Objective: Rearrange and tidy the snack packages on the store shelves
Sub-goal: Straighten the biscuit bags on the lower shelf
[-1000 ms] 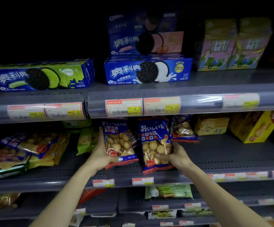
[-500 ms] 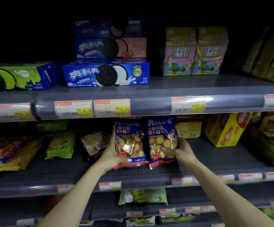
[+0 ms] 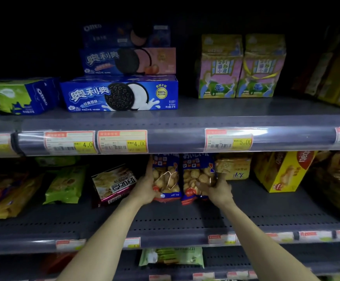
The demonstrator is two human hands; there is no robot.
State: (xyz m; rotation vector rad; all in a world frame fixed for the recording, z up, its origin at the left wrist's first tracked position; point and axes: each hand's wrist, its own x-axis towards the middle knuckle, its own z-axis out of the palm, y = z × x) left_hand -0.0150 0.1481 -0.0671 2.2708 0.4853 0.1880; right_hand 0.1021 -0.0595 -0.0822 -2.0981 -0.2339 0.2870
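Two blue-topped clear bags of small round biscuits stand side by side deep on the middle shelf (image 3: 185, 218). My left hand (image 3: 147, 189) grips the left biscuit bag (image 3: 167, 177) from its left side, thumb across the front near the bottom. My right hand (image 3: 215, 189) holds the right biscuit bag (image 3: 196, 175) at its lower right, fingers curled against its front. The tops of both bags are hidden behind the upper shelf's price rail (image 3: 175, 138).
Left of the bags lie a tilted pink-and-white cracker pack (image 3: 114, 183), a green pack (image 3: 65, 185) and yellow packs (image 3: 4, 195). A yellow cracker pack (image 3: 234, 167) and a yellow box (image 3: 280, 171) sit to the right. Oreo boxes (image 3: 120, 94) and pastel cartons (image 3: 242, 67) fill the upper shelf.
Both hands have pushed the two biscuit bags farther back on the middle shelf, up under the price rail. The camera has moved closer and the view has shifted.
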